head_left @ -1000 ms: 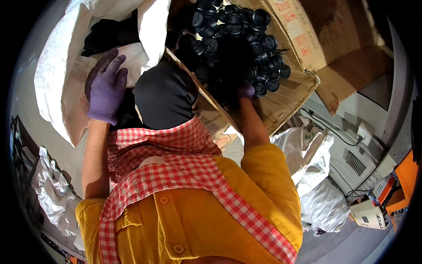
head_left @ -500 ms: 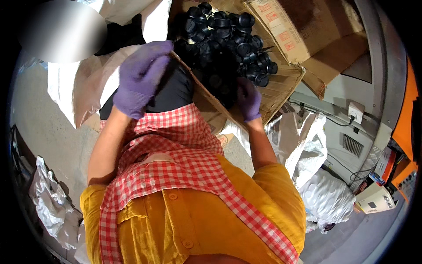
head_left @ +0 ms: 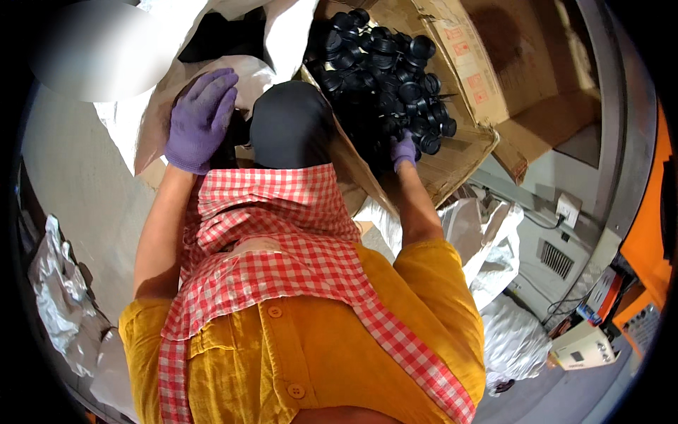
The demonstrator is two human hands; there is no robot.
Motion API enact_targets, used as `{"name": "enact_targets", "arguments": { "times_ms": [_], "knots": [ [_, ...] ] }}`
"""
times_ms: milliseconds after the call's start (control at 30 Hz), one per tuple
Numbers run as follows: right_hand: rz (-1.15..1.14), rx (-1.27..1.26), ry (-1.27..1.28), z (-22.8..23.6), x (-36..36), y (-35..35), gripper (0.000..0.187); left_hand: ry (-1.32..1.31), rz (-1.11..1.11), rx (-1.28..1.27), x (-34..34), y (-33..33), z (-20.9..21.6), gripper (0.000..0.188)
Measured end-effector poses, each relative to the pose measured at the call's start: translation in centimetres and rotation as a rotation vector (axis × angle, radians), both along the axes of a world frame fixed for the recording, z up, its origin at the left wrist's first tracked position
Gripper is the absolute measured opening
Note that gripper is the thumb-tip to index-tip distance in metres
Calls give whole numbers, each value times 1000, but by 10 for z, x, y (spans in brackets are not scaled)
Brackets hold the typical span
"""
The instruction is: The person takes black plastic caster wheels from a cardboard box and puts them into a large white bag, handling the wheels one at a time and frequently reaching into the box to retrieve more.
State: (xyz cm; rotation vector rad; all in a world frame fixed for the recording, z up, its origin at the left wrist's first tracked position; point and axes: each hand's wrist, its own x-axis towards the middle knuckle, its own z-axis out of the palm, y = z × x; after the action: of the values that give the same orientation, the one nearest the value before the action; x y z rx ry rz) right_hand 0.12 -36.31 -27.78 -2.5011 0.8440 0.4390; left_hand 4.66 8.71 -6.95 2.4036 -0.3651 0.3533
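Observation:
My right hand (head_left: 404,151), in a purple knit glove, reaches into an open cardboard box (head_left: 459,159) on the right. Its fingers are bent in against a heap of black round plastic parts (head_left: 385,78), closed on one of them; the fingertips are partly hidden. My left hand (head_left: 200,124), gloved alike, is over the near side of a white sack (head_left: 289,35), left of my dark-clad knee (head_left: 291,127). Its fingers stretch forward, slightly apart, with the back of the hand up. Something dark shows beside its palm, too shadowed to make out. Black contents (head_left: 222,35) show inside the sack.
Another opened carton (head_left: 537,78) lies behind the box. A grey machine cabinet (head_left: 558,240) with a plug and cables stands at the right, near a stuffed white bag (head_left: 512,339) and a small cream box (head_left: 583,346). Crumpled plastic (head_left: 63,297) lies at the far left.
My left hand has moved left and down from above my knee toward the sack, its fingers straightening. My right hand has gone in among the black parts. The view has shifted slightly.

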Motion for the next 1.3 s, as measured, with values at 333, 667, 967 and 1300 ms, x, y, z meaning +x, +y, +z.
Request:
{"name": "enact_targets", "arguments": {
  "times_ms": [333,667,967,1300],
  "knots": [
    [198,17,-122,-92,23,7,44,124,-1,-79,18,-11,8,18],
    [-43,534,-405,87,9,58,22,312,-4,-220,17,-19,14,29],
    [26,1055,-619,281,-39,162,16,487,-415,-736,-2,-107,74,60],
    [692,628,-520,283,-57,183,39,1020,-304,-1107,-64,-64,50,32]
  ]
}}
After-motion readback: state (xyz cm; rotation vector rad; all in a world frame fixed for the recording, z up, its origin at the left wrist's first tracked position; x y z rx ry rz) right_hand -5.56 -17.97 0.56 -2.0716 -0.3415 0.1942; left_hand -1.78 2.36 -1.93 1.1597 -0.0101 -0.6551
